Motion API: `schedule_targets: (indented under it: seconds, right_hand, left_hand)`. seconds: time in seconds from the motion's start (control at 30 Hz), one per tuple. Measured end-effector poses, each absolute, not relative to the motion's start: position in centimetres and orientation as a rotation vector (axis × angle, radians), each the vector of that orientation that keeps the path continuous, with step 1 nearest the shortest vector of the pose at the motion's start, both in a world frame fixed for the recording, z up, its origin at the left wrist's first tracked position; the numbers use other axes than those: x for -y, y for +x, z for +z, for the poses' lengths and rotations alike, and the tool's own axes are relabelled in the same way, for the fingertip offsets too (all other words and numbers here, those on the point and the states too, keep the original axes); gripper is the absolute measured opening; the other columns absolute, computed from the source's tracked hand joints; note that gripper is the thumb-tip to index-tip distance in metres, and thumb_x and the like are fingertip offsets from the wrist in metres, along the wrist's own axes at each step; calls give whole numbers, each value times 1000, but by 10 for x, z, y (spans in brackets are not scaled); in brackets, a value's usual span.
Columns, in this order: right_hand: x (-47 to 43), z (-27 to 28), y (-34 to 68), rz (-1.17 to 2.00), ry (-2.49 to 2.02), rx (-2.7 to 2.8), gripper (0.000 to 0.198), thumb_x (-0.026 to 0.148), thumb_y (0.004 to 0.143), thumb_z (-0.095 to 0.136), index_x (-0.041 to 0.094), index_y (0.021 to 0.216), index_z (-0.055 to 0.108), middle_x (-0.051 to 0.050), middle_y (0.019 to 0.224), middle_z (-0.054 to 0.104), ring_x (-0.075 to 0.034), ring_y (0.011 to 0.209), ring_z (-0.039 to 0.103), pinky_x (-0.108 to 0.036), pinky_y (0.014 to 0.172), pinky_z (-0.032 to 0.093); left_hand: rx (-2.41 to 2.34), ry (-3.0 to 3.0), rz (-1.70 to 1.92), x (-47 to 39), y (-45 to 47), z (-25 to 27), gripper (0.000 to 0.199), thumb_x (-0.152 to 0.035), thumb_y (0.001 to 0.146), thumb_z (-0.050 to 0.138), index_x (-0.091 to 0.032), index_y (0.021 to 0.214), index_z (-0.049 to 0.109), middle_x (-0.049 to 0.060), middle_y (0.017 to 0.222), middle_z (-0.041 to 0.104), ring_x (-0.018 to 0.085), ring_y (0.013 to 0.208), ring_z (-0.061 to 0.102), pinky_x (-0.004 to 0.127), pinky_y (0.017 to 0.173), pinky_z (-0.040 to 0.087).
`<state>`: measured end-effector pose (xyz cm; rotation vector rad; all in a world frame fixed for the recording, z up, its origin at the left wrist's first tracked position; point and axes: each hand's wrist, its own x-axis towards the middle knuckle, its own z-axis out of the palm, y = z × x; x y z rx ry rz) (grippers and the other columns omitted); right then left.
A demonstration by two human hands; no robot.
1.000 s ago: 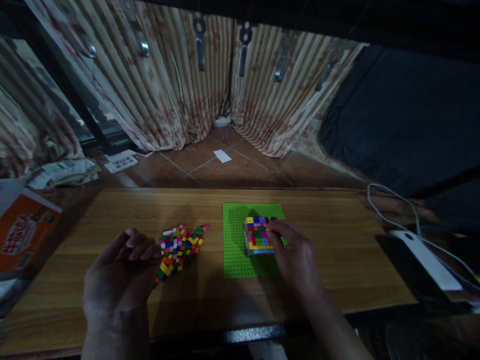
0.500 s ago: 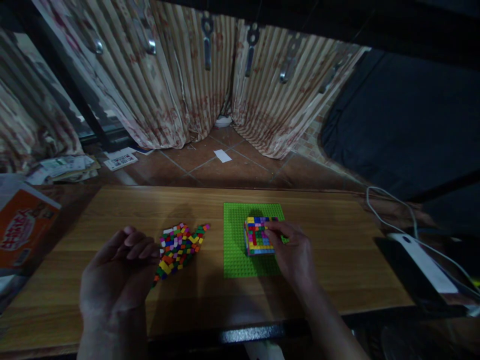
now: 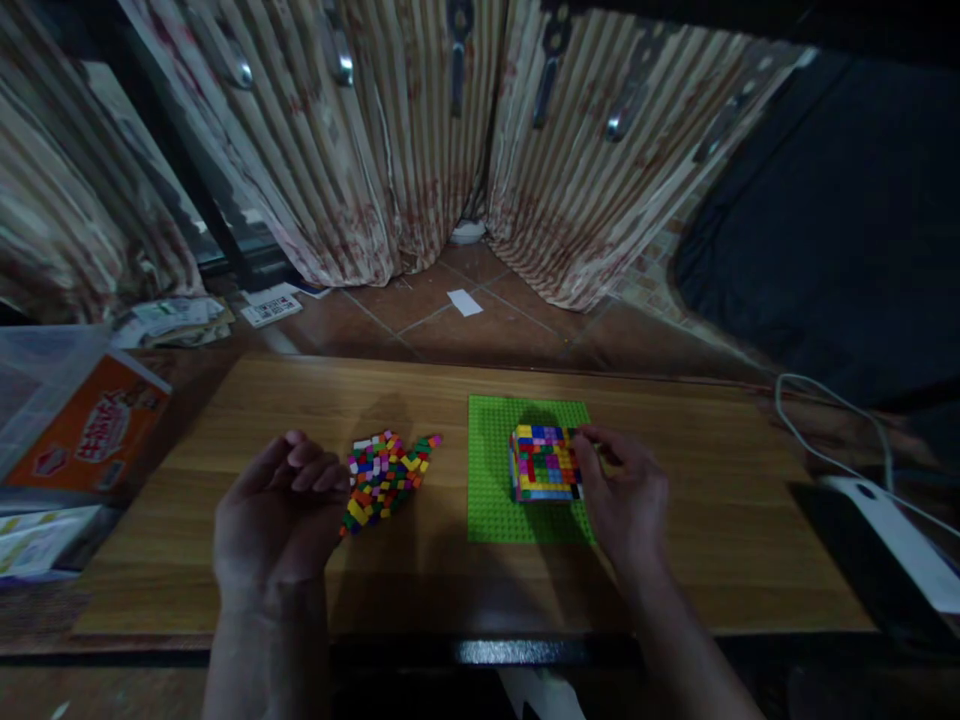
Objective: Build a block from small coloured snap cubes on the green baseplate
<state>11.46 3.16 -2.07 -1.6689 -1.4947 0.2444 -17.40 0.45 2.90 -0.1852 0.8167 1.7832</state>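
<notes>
On the green studded baseplate (image 3: 491,510) stands a boxy block of toy bricks (image 3: 546,465) in many colours. My right hand (image 3: 626,490) is at the block's right edge, thumb and fingers bent and closed against it; the fingertips are partly hidden. A pile of small loose toy bricks (image 3: 386,475) is spread on the wooden table left of the baseplate. Beside that pile, my left hand (image 3: 281,520) hovers palm up with its fingers curled closed. Whatever it may hold is hidden inside the fingers.
The wooden table (image 3: 300,385) has a dark front edge. At the far left are a clear plastic box (image 3: 49,355) and an orange package (image 3: 105,430). A white device (image 3: 892,535) with a cable lies at the right. Striped curtains (image 3: 420,170) hang behind.
My right hand has gone from the top of the brick block to its right edge. The camera view has shifted a little. My left hand stays curled by the pile.
</notes>
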Motion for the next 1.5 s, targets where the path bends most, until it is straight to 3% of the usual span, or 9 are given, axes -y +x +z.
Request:
schedule_targets:
  seconds: [0.17, 0.4, 0.9, 0.97, 1.1, 1.27, 1.33, 1.5]
  right_hand:
    - [-41, -34, 111, 349, -1674, 1470, 43, 51, 87, 56, 15, 108, 69, -15, 107, 68, -27, 101, 61, -47, 89, 48]
    - [-43, -39, 109, 611, -1674, 1329, 54, 55, 82, 60, 13, 115, 66, -15, 103, 70, -25, 89, 66, -42, 78, 54]
    - [-42, -43, 113, 588, -1686, 1366, 54, 55, 82, 60, 13, 115, 67, -15, 102, 71, -24, 81, 68, -40, 71, 55]
    - [-38, -37, 114, 510, -1680, 1410, 53, 55, 85, 58, 13, 116, 66, -15, 101, 71, -26, 84, 68, -42, 72, 55]
    - [-22, -17, 96, -5, -1577, 1489, 38, 46, 91, 56, 15, 109, 69, -16, 105, 70, -30, 100, 64, -48, 88, 50]
    - [12, -14, 29, 377, -1129, 1876, 15, 27, 93, 57, 24, 98, 70, -3, 93, 71, -19, 86, 66, -33, 79, 52]
    - [25, -22, -2, 559, -940, 2038, 17, 21, 94, 55, 25, 101, 70, -3, 92, 71, -18, 87, 65, -31, 78, 52]
    - [37, -43, -53, 623, -898, 2266, 17, 19, 94, 55, 21, 97, 71, -7, 95, 68, -22, 91, 60, -36, 81, 51]
  left_hand:
    - [-810, -193, 1794, -3, -176, 29, 26, -11, 96, 31, -14, 79, 51, -5, 54, 44, 5, 38, 40, 18, 40, 35]
    - [-792, -228, 1791, -3, -176, 29, 26, -12, 96, 32, -14, 77, 50, -5, 52, 43, 5, 37, 39, 18, 40, 33]
    - [-749, -232, 1802, -1, -179, 28, 27, -14, 96, 34, -13, 77, 54, -4, 54, 45, 4, 39, 40, 18, 41, 33]
    - [-733, -239, 1805, 2, -182, 27, 27, -14, 96, 36, -13, 77, 54, -5, 54, 44, 4, 39, 40, 17, 42, 33]
    - [-722, -214, 1826, 8, -193, 25, 23, -15, 95, 41, -14, 77, 56, -6, 54, 43, 3, 40, 39, 16, 43, 32]
    - [-706, -245, 1909, 14, -206, 23, 27, -15, 97, 38, -13, 76, 56, -6, 54, 42, 2, 39, 37, 16, 42, 31]
    - [-701, -232, 1925, 16, -209, 22, 28, -16, 97, 38, -13, 76, 56, -6, 55, 42, 2, 39, 37, 16, 42, 31]
    - [-658, -219, 1926, 20, -212, 21, 26, -17, 97, 40, -13, 76, 57, -6, 55, 42, 2, 40, 36, 16, 43, 32]
